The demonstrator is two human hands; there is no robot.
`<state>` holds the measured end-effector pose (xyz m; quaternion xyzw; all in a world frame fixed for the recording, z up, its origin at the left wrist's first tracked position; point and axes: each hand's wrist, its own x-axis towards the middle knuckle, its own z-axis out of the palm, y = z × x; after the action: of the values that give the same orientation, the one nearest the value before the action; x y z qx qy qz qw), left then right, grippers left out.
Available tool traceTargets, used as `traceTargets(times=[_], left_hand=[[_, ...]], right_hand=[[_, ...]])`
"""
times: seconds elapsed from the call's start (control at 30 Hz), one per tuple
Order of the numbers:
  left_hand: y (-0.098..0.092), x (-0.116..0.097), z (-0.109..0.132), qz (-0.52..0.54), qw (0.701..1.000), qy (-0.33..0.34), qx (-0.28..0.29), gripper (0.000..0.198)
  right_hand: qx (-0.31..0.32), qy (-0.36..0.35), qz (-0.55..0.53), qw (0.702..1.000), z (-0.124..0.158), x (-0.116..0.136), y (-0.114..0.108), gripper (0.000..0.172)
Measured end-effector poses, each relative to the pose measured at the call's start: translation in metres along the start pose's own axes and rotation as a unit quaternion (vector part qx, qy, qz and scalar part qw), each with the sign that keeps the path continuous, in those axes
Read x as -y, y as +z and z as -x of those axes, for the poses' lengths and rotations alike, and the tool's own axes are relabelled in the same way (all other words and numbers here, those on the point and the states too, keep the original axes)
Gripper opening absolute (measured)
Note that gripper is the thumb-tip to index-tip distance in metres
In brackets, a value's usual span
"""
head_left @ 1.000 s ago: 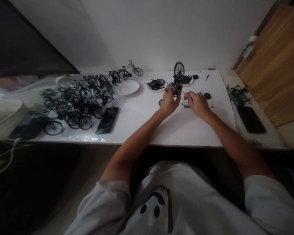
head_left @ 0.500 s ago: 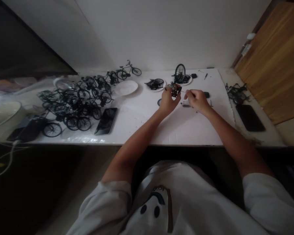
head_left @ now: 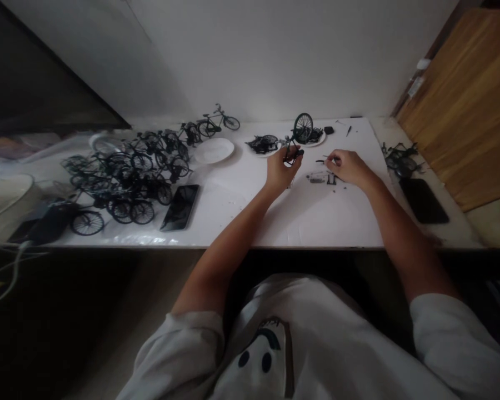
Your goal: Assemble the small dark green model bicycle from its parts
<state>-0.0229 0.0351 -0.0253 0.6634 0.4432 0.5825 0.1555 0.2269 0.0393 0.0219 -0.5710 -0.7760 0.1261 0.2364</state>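
My left hand (head_left: 280, 173) gripped the small, dark, spoke-wheeled bicycle (head_left: 297, 137), slanting wheel-up, right of the round white plate (head_left: 214, 150); farther right of that plate, apart, my right hand (head_left: 345, 165) pinched something slender (head_left: 336, 159).

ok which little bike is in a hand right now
The little bike in the left hand, its spoked wheel uppermost. The other bikes are not held, most of them crowded at the left end of the table.
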Motion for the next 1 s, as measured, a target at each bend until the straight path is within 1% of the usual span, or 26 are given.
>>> traceTargets(times=[0.13,0.27,0.4,0.5,0.57,0.67,0.8,0.9,1.0], left_hand=[[0.0,0.001,0.0,0.023,1.0,-0.018,0.002,0.019],[0.0,-0.004,0.0,0.03,0.999,-0.038,-0.001,0.018],[-0.002,-0.012,-0.002,0.04,0.997,-0.059,-0.001,0.017],[-0.004,-0.013,-0.004,0.04,0.997,-0.065,-0.004,0.018],[-0.005,-0.012,-0.005,0.04,0.997,-0.062,-0.01,0.018],[-0.006,-0.009,-0.008,0.044,0.997,-0.056,-0.021,0.02],[-0.008,-0.006,-0.012,0.04,0.996,-0.064,-0.037,0.022],[-0.011,-0.004,-0.015,0.041,0.996,-0.071,-0.039,0.02],[-0.013,-0.004,-0.016,0.046,0.996,-0.07,-0.042,0.014]], right_hand=[[0.035,0.004,0.061,0.998,-0.002,-0.011,-0.008,0.028],[0.073,-0.011,0.086,0.994,-0.002,-0.019,-0.012,0.022],[0.11,-0.019,0.092,0.989,-0.002,-0.02,-0.009,0.019],[0.111,-0.019,0.103,0.988,-0.001,-0.016,-0.005,0.02],[0.102,-0.019,0.093,0.99,0.0,-0.011,0.0,0.023],[0.095,-0.018,0.036,0.995,0.004,-0.002,0.009,0.026],[0.122,-0.047,-0.045,0.99,0.01,0.012,0.018,0.027],[0.142,-0.067,-0.065,0.985,0.014,0.019,0.022,0.029],[0.153,-0.076,-0.077,0.982,0.016,0.02,0.025,0.03]])
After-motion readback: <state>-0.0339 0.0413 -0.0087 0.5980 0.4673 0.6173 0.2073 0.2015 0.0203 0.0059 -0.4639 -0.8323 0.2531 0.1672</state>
